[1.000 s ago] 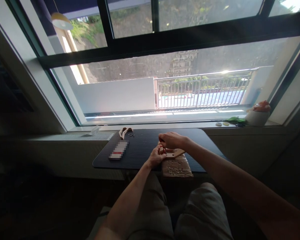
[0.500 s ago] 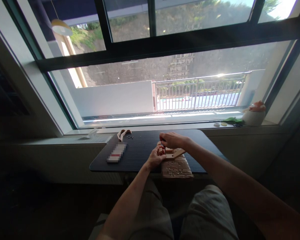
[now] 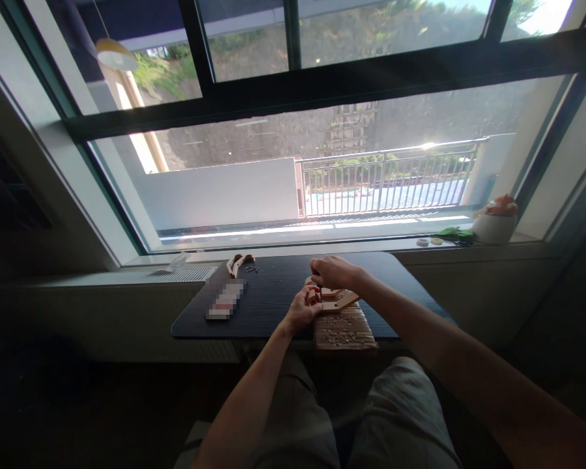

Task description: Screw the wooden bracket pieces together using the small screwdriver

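My left hand (image 3: 303, 311) is closed around the left end of a pale wooden piece (image 3: 340, 303), which is angled and has a dark hole in it. Just above it, my right hand (image 3: 336, 271) grips what looks like a screwdriver (image 3: 321, 291); its thin dark shaft points down to the wood by my left fingers, and the handle is mostly hidden in the fist. Under the wooden piece lies a brown ridged slab (image 3: 346, 335) dotted with small marks, reaching over the table's front edge. The exact contact of the tip is hidden.
On the dark table (image 3: 268, 306), more curved wooden pieces (image 3: 239, 264) lie at the back left beside several small metal bits (image 3: 252, 269). A blurred-out flat packet (image 3: 226, 299) is nearer the left edge. A white pot (image 3: 495, 225) stands on the windowsill at right.
The view has shifted slightly. Both hands keep their places on the wooden piece and the tool, with hardly any visible movement.
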`<state>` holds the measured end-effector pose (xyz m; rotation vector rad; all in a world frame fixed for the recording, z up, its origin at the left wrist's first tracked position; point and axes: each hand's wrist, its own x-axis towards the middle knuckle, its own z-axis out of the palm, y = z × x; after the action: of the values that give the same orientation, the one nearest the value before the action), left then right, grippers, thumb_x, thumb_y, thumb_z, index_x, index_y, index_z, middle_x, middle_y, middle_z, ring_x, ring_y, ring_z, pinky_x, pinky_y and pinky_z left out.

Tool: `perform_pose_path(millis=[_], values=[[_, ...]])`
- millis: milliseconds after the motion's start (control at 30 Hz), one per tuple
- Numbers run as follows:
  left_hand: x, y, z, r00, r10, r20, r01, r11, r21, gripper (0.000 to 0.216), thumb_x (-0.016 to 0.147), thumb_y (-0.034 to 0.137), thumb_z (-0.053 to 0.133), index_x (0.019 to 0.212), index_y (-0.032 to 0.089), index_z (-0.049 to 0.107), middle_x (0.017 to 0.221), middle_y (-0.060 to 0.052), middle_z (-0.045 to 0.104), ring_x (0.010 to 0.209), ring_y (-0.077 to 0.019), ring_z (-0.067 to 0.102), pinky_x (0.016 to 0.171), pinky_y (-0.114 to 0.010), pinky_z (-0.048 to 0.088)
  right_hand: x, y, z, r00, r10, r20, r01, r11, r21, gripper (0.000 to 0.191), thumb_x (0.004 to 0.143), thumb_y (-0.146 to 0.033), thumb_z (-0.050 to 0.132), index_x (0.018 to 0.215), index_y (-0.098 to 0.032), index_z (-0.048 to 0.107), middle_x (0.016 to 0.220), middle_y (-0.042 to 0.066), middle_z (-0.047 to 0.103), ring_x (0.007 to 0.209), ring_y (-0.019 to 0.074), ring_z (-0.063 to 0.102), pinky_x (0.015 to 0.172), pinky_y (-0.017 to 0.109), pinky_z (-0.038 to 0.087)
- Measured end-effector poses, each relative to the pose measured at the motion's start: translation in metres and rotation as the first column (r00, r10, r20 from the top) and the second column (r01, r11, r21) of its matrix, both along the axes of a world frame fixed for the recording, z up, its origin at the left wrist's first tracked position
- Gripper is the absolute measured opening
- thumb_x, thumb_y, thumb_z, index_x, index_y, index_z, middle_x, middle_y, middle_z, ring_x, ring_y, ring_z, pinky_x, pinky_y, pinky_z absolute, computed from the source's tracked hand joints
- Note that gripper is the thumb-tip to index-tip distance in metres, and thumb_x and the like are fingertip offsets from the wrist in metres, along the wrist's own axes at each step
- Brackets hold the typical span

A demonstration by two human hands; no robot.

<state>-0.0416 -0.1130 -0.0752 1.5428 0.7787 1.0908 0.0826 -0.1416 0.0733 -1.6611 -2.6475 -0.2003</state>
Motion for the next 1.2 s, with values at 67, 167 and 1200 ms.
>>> perform_pose_path(millis=[67,167,1200], values=[[0.0,0.0,0.0,1.0,0.003,0.003,-0.003,1.0,0.001,0.036,0.059,0.013,0.07,0.092,0.016,0.055,0.072,0.003,0.056,0.068,-0.01,0.054,0.07,-0.024,0.045,0.0,0.0,0.003,1.0,-0.01,0.012,0.01,1.0,0.006,0.03,0.082,-0.038,0.05,0.101,-0.017,0.056,0.091,0.011,0.067,0.08,0.0226,0.061,0.063,0.029,0.04],[0.001,0.0,0.0,1.0,0.009,0.011,-0.009,1.0,0.004,0.037,0.058,0.014,0.07,0.092,0.016,0.055,0.074,0.003,0.056,0.07,-0.0104,0.054,0.071,-0.024,0.045,0.002,-0.002,0.007,1.0,-0.011,0.022,0.011,1.0,0.024,0.034,0.081,-0.04,0.051,0.105,-0.017,0.055,0.095,0.013,0.066,0.082,0.0237,0.061,0.065,0.03,0.041],[0.0,0.002,-0.005,0.999,-0.025,0.046,0.025,1.0,0.001,0.032,0.06,0.009,0.066,0.09,0.014,0.054,0.074,0.002,0.056,0.068,-0.0093,0.053,0.069,-0.022,0.044,0.0,0.001,-0.003,0.999,-0.032,-0.039,0.034,0.998,0.054,0.027,0.085,-0.033,0.045,0.1,-0.016,0.059,0.096,0.013,0.067,0.086,0.0218,0.061,0.068,0.027,0.04]])
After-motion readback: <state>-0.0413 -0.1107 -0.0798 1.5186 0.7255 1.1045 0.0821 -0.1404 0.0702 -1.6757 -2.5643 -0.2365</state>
